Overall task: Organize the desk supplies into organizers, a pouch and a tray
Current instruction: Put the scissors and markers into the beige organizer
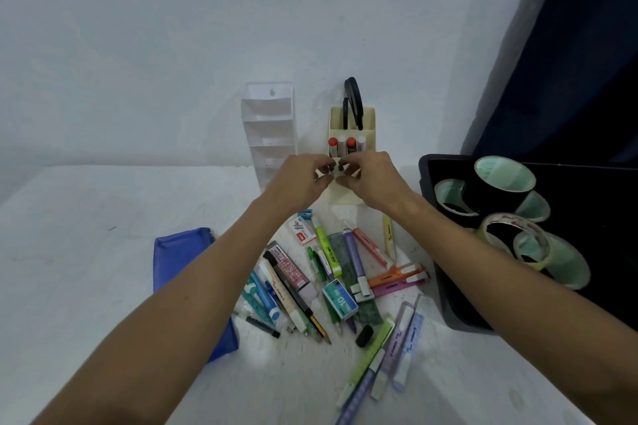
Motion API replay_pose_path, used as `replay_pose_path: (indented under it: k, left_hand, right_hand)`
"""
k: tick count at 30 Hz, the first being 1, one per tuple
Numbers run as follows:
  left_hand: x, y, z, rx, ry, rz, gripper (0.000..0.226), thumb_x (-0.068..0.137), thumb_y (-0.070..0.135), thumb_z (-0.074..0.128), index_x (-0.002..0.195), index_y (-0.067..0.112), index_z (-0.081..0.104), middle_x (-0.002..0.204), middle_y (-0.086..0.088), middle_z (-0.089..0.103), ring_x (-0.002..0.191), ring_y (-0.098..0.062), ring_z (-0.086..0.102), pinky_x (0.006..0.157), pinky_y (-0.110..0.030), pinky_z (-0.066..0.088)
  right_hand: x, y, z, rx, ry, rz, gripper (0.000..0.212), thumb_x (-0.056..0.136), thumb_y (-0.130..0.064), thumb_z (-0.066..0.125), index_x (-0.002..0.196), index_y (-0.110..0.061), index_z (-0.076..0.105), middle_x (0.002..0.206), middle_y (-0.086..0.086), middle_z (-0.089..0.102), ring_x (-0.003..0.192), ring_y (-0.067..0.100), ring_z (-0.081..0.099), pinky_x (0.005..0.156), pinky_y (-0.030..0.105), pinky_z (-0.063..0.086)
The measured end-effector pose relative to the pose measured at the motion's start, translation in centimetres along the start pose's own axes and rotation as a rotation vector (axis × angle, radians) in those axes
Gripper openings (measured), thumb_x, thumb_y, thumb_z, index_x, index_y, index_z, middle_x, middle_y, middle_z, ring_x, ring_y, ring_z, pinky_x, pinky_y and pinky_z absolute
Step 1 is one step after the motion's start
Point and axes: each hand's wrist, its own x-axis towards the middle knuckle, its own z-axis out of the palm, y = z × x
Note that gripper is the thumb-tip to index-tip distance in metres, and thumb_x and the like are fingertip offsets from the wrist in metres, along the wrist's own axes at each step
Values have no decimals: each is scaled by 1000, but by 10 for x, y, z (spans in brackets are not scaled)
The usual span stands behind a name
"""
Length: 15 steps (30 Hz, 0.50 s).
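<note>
- Pinching something small and pale (334, 172) between them, left hand (299, 179) and right hand (371, 179) meet before the cream organizer (367, 121) at the tabletop's far edge.
- Likely light, stiff — fingertip grip on its ends suits.

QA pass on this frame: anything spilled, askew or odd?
Nothing damaged. Pens, highlighters and staple boxes lie in a loose unsorted heap on the white table; the clear tiered organizer stands empty.

A home desk corner: white tabletop (103, 235), bare wall (172, 45), scattered pens (331, 279), dark curtain (569, 62).
</note>
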Motion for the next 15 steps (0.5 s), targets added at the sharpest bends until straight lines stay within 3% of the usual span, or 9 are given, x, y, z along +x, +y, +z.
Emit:
replay_pose_path:
  k: [4, 7, 11, 15]
  left_hand:
    - [-4, 2, -5, -12, -14, -58, 39, 89, 19, 62, 128, 16, 59, 111, -3, 68, 86, -18, 65, 80, -21, 45]
    - [-14, 2, -10, -56, 2, -124, 47, 88, 22, 63, 134, 22, 52, 109, 1, 64, 81, -16, 63, 80, -22, 45]
    - [-39, -11, -20, -76, 40, -207, 48, 86, 22, 63, 132, 26, 51, 104, 6, 62, 80, -14, 60, 80, -22, 43]
    - [-62, -26, -36, 38, -155, -321, 34, 87, 26, 62, 121, 22, 60, 105, 1, 68, 84, -12, 57, 80, -23, 44]
  right_hand:
    - [-4, 0, -2, 29, -21, 37, 45, 84, -12, 70, 127, -11, 59, 110, 8, 67, 91, 15, 59, 86, 23, 50]
    - [-11, 2, -7, 23, -3, 47, 49, 83, -17, 70, 130, -13, 57, 107, 6, 65, 93, 15, 57, 77, 20, 46]
    - [-20, 3, -18, 32, -18, 63, 42, 83, -21, 69, 123, -13, 61, 100, 3, 67, 81, 9, 56, 59, 7, 38]
    - [-30, -10, -20, -9, -165, 6, 33, 83, -21, 70, 115, -13, 66, 97, 1, 69, 79, 7, 58, 63, 8, 40]
